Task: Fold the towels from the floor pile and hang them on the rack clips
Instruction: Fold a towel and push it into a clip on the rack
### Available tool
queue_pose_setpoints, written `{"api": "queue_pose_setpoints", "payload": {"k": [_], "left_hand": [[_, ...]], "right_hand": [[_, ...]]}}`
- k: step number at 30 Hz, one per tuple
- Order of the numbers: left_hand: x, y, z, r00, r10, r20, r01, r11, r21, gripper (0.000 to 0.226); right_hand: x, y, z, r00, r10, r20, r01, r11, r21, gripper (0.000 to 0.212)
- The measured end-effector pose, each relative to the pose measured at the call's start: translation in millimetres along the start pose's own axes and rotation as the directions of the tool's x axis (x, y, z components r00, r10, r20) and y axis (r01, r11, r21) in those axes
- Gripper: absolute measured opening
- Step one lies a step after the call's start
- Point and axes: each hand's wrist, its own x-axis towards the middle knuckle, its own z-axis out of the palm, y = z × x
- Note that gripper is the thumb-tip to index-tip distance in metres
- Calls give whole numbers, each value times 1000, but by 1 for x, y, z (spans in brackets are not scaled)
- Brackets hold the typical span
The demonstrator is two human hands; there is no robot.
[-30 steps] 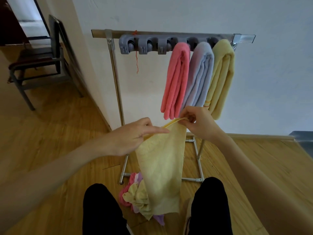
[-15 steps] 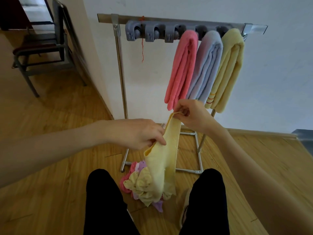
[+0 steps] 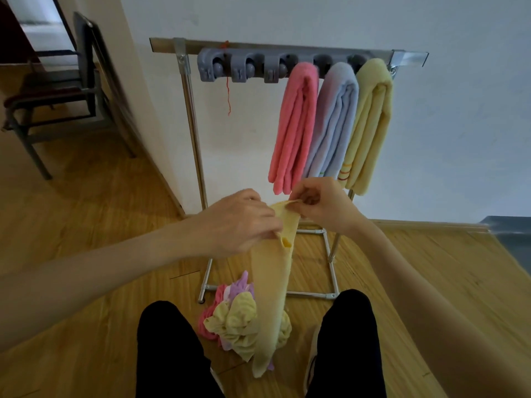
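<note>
I hold a pale yellow towel (image 3: 271,285) folded into a long narrow strip that hangs down between my legs. My left hand (image 3: 238,225) pinches its left edge near the top. My right hand (image 3: 321,203) grips the top corner. On the floor below lies the pile of crumpled towels (image 3: 232,320), yellow, pink and purple. The metal rack (image 3: 191,133) stands against the wall with a grey clip strip (image 3: 244,67). A pink towel (image 3: 293,127), a light blue towel (image 3: 333,122) and a yellow towel (image 3: 370,124) hang folded from its right-hand clips; three clips at the left are bare.
A dark metal chair (image 3: 54,93) stands at the far left by a doorway. The white wall corner (image 3: 138,110) juts out left of the rack. A grey object (image 3: 511,234) sits at the right edge. My dark-trousered legs flank the pile on the wooden floor.
My hands have come closer together and the towel has narrowed from a wide hanging sheet into a slim strip. The view has shifted slightly.
</note>
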Motion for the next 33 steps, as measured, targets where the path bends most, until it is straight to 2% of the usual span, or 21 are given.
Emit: {"api": "queue_pose_setpoints", "payload": {"k": [3, 9, 15, 20, 27, 33], "left_hand": [[2, -6, 3, 989, -138, -60, 132, 987, -93, 35], [9, -4, 7, 961, -211, -178, 196, 976, -94, 43], [8, -3, 10, 918, -301, -259, 272, 952, -143, 45], [8, -3, 8, 876, -366, -313, 332, 930, -158, 36], [18, -4, -2, 836, -461, -299, 411, 886, -215, 34], [25, -7, -12, 837, -449, -313, 411, 893, -183, 31]], "right_hand": [[-2, -8, -5, 999, 15, 34, -18, 996, 82, 8], [-3, -16, -9, 996, 15, 90, -30, 985, 172, 13], [-6, -22, -10, 991, 1, 135, -32, 974, 224, 14], [-6, -23, -8, 990, 6, 144, -46, 959, 281, 15], [-6, -22, -4, 998, -35, 60, 21, 973, 229, 27], [3, -17, -1, 991, -68, -112, 79, 992, 96, 17]]}}
